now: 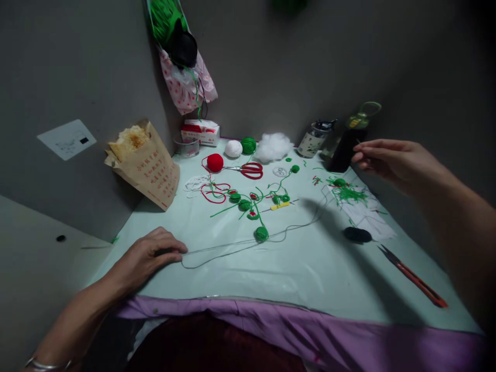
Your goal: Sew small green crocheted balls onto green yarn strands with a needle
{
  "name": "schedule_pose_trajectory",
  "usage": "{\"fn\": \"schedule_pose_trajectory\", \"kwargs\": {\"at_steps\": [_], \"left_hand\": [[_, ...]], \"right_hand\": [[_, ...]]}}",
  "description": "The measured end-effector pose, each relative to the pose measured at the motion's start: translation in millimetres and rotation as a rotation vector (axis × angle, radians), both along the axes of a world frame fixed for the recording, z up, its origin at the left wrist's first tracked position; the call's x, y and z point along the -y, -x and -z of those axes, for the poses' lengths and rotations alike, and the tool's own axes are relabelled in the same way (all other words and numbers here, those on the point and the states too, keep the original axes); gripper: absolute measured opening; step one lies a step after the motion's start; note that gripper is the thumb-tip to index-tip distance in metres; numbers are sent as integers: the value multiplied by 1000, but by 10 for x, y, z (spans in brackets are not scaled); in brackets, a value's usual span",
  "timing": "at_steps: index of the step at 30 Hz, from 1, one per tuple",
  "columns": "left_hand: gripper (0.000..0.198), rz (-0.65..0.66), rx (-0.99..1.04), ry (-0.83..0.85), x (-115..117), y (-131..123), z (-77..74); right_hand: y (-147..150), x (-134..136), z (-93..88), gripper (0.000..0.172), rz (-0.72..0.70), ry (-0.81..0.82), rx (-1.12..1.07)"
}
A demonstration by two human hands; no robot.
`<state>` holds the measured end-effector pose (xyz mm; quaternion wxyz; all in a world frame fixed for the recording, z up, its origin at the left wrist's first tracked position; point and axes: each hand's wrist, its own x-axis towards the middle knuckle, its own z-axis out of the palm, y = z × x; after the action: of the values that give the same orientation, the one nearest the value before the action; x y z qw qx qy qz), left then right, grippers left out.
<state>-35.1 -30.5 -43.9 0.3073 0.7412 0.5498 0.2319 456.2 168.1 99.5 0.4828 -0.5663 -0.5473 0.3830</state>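
On the left of the table, my left hand (pixel 157 248) rests low, thumb and fingers pinched on a thin dark thread (pixel 222 257). The thread runs right in loose lines across the cloth, past a small green crocheted ball (pixel 262 234), and rises towards the black bottle. Raised at the right, my right hand (pixel 387 157) is closed in a pinch. A thin needle-like tip (pixel 358 140) pokes out from its fingers; the rest is hidden. Below that hand lie a dark thread spool (pixel 357 235) and orange-handled thread snips (pixel 414 279).
Mid-table lie several green crocheted pieces (pixel 245 204), a yellow-handled crochet hook (pixel 279 205) and red scissors (pixel 251 170). Yarn balls (pixel 215 163), white stuffing (pixel 274 147), a jar (pixel 311 140) and a black bottle (pixel 343 150) stand behind. A paper food bag (pixel 149 170) leans left.
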Motion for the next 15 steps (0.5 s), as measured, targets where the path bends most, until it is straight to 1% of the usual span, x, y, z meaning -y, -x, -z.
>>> {"fn": "schedule_pose_trajectory", "kwargs": {"at_steps": [3, 6, 9, 12, 15], "left_hand": [[20, 11, -75, 7, 16, 3, -4], [23, 26, -165, -28, 42, -45, -42], [24, 1, -162, -69, 90, -95, -63], [26, -65, -104, -21, 148, -74, -69], [31, -178, -107, 61, 188, 33, -74]], "right_hand": [[64, 44, -8, 17, 4, -10, 35], [124, 76, -11, 16, 9, -1, 44], [122, 68, 2, 16, 5, -14, 44], [-19, -22, 9, 13, 27, -48, 26], [-289, -172, -9, 12, 111, -77, 75]]}}
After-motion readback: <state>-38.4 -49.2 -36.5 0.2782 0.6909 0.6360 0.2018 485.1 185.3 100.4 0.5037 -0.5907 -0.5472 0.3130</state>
